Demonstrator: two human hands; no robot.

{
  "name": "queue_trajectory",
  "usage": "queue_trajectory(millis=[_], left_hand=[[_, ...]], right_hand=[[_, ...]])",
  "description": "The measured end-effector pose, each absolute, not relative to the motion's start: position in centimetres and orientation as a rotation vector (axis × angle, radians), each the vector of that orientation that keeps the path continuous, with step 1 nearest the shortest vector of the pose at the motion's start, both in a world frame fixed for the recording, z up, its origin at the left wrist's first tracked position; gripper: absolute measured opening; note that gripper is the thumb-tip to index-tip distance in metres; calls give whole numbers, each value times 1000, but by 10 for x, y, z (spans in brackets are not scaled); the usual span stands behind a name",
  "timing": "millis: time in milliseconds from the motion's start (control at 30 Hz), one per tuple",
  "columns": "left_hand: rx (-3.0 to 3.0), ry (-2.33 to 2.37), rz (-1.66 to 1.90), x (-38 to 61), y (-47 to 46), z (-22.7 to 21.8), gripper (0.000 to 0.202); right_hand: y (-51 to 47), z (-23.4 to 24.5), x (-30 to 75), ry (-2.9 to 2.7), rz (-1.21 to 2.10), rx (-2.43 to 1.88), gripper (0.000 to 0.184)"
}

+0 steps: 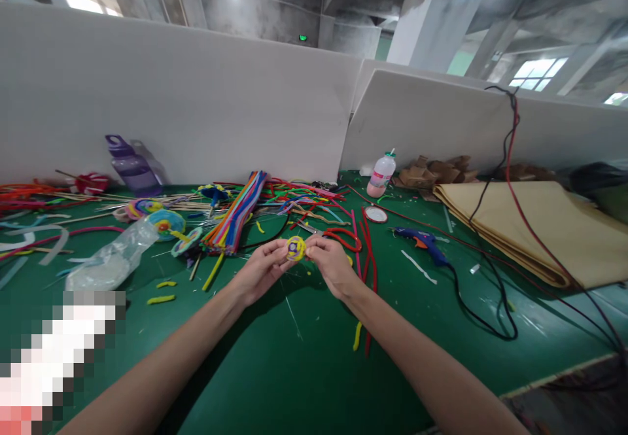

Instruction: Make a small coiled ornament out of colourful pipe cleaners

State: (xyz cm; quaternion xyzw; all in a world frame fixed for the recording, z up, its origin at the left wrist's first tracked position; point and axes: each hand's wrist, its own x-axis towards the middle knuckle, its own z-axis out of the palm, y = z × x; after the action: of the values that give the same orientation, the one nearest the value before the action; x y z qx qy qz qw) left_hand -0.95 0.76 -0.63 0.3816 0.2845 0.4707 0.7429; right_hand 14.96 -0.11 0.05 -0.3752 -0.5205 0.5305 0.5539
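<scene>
Between my two hands, above the green table, is a small round coil of yellow and purple pipe cleaner (296,248). My left hand (265,268) pinches its left edge between thumb and fingers. From the other side, my right hand (330,263) grips the right edge with closed fingertips. Just behind the hands lie scissors with red handles (346,239). A bundle of multicoloured pipe cleaners (238,216) lies behind my left hand. Red pipe cleaners (369,258) stretch along the table beside my right hand, and short yellow pieces (161,299) lie to the left.
A blue glue gun (422,242) with a black cable lies on the right. Behind it are folded brown paper sheets (530,226). A purple bottle (132,167) and a pink-and-white bottle (381,174) stand near the white partition (196,101). A clear plastic bag (110,261) lies left.
</scene>
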Motion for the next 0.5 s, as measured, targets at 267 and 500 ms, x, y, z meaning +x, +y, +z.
queue_trajectory(millis=[267, 500], left_hand=[[932, 708, 1083, -16, 11, -3, 15], [1008, 774, 1093, -15, 8, -3, 17]], right_hand=[[-2, 16, 160, -1476, 1078, -1080, 8], [-4, 16, 156, -1430, 1089, -1061, 13]])
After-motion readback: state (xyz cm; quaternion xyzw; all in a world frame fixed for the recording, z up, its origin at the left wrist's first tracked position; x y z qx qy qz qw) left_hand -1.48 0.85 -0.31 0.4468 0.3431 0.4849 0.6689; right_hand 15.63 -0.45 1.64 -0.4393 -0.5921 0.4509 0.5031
